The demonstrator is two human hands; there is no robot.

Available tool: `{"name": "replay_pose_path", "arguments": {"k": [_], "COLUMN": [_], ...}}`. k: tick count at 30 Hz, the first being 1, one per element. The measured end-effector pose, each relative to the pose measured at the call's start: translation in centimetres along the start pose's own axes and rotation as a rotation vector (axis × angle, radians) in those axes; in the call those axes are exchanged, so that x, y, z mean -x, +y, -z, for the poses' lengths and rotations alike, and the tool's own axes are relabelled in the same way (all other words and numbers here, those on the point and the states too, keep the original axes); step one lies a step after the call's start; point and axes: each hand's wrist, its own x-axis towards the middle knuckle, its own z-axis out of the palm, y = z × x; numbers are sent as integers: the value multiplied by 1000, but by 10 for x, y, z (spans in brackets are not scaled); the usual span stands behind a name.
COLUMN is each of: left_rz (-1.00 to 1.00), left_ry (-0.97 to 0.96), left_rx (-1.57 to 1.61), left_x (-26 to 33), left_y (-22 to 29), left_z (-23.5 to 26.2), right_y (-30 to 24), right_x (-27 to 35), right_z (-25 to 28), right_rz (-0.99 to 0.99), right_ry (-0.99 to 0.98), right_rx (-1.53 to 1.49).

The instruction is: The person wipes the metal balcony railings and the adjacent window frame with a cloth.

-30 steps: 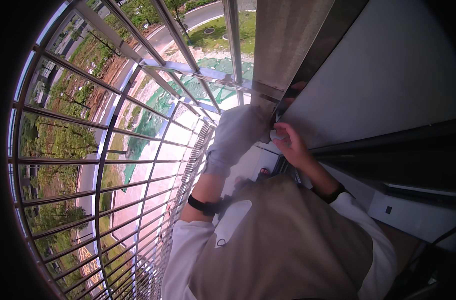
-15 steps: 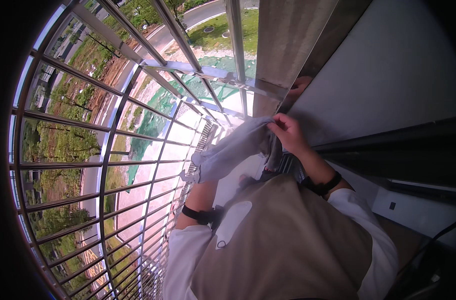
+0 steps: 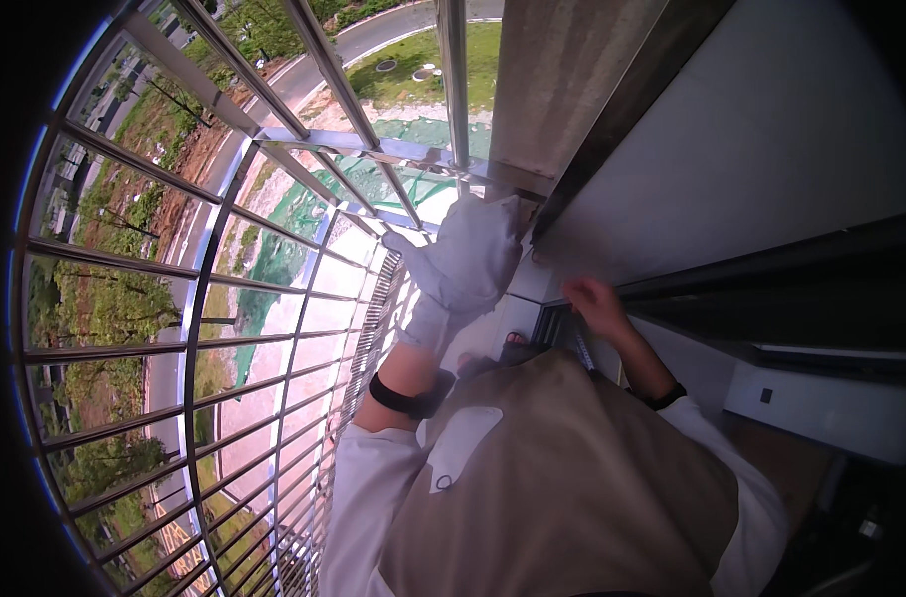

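A pale grey, glove-like cloth (image 3: 465, 264) covers my left hand from the wrist to past the fingers. One thumb-like lobe sticks out to the left, and the fingers inside are hidden. This covered hand is raised close to the metal bars, near the foot of the brown-grey post. My right hand (image 3: 597, 303) is apart from the cloth, lower and to its right, beside the grey panel. Its fingers are bent in together, a little blurred, and nothing shows in them.
Metal bars (image 3: 199, 328) form a cage along the left and front, with trees, a road and green netting far below. A brown-grey post (image 3: 562, 90) and large grey panel (image 3: 761, 129) stand at right. Below my hands a sandalled foot (image 3: 516, 339) shows.
My right hand has let go of the grey cloth and dropped away from it. The covered left hand has risen, and a thumb-like lobe now stands out from the cloth.
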Motion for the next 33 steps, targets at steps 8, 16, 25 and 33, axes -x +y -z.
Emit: {"name": "replay_pose_path", "arguments": {"k": [8,16,25,33], "left_rz": [69,-270,-113,-83], "left_ry": [-102,49,-328,-182], "left_rx": [-19,-275,-397,-100], "left_x": [-43,-50,-52,-18], "left_y": [24,17,30,-11], "left_z": [13,3,16,-7], "right_y": [20,25,26,7], "right_x": [35,46,50,49], "right_z": [5,8,4,-7], "right_rz": [-88,-86,-53,-98], "right_ry": [-10,37,9,-121], "right_rx": [34,86,293,337]}}
